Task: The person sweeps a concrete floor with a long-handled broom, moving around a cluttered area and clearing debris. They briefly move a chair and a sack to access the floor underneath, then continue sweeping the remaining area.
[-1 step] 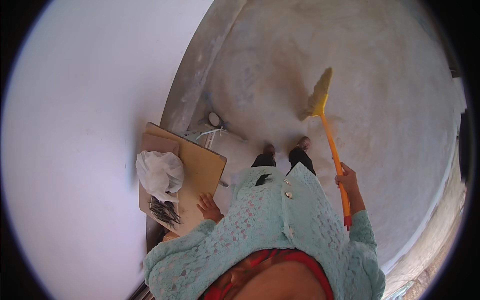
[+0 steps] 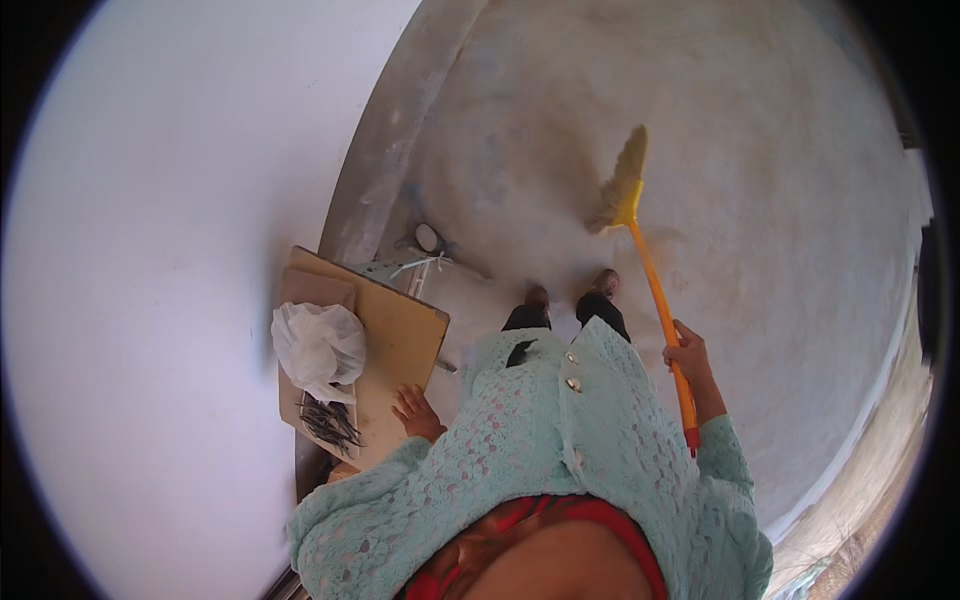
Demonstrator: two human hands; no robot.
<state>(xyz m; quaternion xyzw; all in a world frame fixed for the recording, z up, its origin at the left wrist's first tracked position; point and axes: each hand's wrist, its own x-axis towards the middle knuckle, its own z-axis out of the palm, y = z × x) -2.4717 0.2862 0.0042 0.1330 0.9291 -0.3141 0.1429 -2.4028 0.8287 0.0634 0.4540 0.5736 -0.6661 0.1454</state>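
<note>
Head view, looking steeply down: nearest to me I note the person's own torso in a pale green lace top (image 2: 560, 450) over a red garment, filling the lower middle. To the left, the left hand (image 2: 415, 410) lies flat with fingers spread on the near right edge of a wooden board (image 2: 400, 340) that serves as a tabletop; it grips nothing. On that board, just left of the hand, I record a heap of thin dark metal pieces (image 2: 328, 420), too small to identify further, and beyond it a crumpled white plastic bag (image 2: 320, 345) resting on the wood. To the right, the right hand (image 2: 688, 358) is wrapped tightly around the orange handle of a broom (image 2: 655, 290), fingers curled about the shaft near its lower end. The shaft runs up and away from the hand, tilted left, to a yellow collar and pale straw bristles whose tips meet the grey concrete floor (image 2: 780, 200) far ahead. Between board and broom, two dark shoes (image 2: 570, 290) stand on that floor. A white wall (image 2: 180, 250) fills the left side.
</note>
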